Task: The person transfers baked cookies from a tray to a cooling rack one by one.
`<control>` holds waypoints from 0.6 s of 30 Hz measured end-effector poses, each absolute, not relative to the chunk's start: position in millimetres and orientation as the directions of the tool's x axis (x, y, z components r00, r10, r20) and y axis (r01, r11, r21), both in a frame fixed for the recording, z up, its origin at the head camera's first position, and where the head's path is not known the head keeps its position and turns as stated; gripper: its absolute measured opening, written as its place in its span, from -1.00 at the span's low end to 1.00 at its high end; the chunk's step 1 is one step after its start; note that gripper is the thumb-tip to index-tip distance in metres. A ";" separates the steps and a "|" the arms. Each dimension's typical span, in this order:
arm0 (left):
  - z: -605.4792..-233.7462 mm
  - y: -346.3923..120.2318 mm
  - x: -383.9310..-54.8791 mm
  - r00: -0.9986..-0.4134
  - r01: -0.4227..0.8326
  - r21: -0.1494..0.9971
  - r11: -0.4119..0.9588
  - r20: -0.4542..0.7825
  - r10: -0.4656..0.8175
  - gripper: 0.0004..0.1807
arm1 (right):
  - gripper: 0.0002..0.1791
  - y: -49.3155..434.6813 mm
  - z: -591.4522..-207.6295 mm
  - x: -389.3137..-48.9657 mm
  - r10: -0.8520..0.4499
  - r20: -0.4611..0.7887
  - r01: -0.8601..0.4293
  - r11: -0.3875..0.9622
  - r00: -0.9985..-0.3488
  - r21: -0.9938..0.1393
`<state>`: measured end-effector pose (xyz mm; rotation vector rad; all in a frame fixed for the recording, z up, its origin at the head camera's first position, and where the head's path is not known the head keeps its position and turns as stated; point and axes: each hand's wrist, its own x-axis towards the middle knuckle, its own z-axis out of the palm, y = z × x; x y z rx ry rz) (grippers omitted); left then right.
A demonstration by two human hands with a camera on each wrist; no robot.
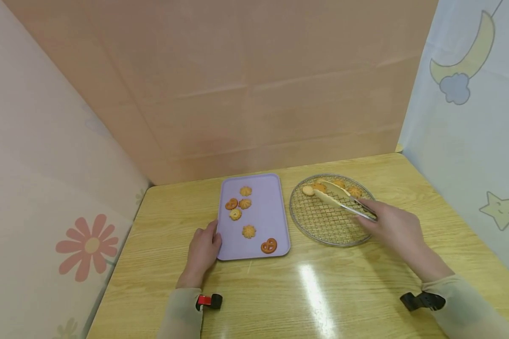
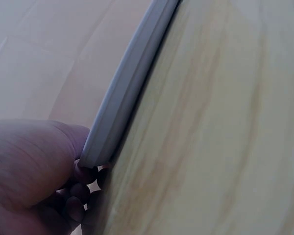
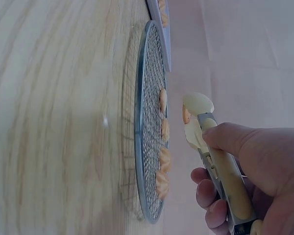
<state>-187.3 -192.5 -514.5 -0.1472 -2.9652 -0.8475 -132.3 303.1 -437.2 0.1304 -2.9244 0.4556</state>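
Note:
At its lower left edge, my left hand (image 1: pixel 204 246) grips the purple tray (image 1: pixel 266 214); the left wrist view shows the thumb at the rim (image 2: pixel 115 103) and fingers curled under it. Pretzel-shaped cookies (image 1: pixel 269 246), flower-shaped cookies (image 1: pixel 249 231) and a ring-centred cookie (image 1: pixel 235 214) lie on the tray. My right hand (image 1: pixel 392 228) holds metal tongs (image 3: pixel 225 176) with cream tips over the round wire rack (image 1: pixel 322 223). Between the tips is an orange-brown cookie (image 3: pixel 186 114), raised off the rack and partly hidden. Several cookies (image 3: pixel 161 184) lie along the rack's far side.
Tray and rack stand side by side on a wood-grain table (image 1: pixel 258 301), a narrow gap between them. A brown backdrop (image 1: pixel 237 94) rises behind the table. Patterned panels (image 1: pixel 471 155) flank it on both sides.

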 end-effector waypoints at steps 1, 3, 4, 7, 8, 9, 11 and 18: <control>-514.2 -192.5 -187.3 -0.994 0.106 0.525 0.845 0.077 0.077 -0.48 | -0.36 304.6 -437.1 -131.7 -0.059 0.192 -0.114 0.949 -0.980 -0.292; -513.5 -192.9 -187.5 -0.994 0.106 0.523 0.846 0.077 0.077 -0.48 | -0.37 306.5 -437.2 -130.7 -0.059 0.193 -0.115 0.950 -0.979 -0.292; -513.2 -193.0 -187.6 -0.994 0.106 0.523 0.846 0.078 0.076 -0.48 | -0.37 307.0 -437.3 -130.3 -0.059 0.192 -0.114 0.949 -0.980 -0.293; -512.4 -192.8 -187.5 -0.994 0.105 0.523 0.846 0.081 0.074 -0.48 | -0.37 307.8 -439.1 -129.5 -0.065 0.185 -0.117 0.950 -0.981 -0.289; -512.2 -192.7 -187.5 -0.994 0.105 0.523 0.846 0.083 0.073 -0.48 | -0.37 307.6 -440.0 -129.3 -0.067 0.180 -0.118 0.950 -0.981 -0.289; -512.0 -192.7 -187.4 -0.994 0.106 0.523 0.846 0.084 0.072 -0.48 | -0.37 306.9 -440.9 -129.1 -0.070 0.174 -0.119 0.949 -0.982 -0.291; -511.5 -192.7 -187.1 -0.993 0.111 0.524 0.845 0.089 0.075 -0.48 | -0.37 304.2 -442.7 -128.8 -0.076 0.172 -0.124 0.949 -0.982 -0.291; -512.0 -193.0 -186.5 -0.993 0.115 0.524 0.844 0.089 0.081 -0.48 | -0.42 289.0 -446.1 -127.5 -0.114 0.213 -0.174 0.941 -0.971 -0.291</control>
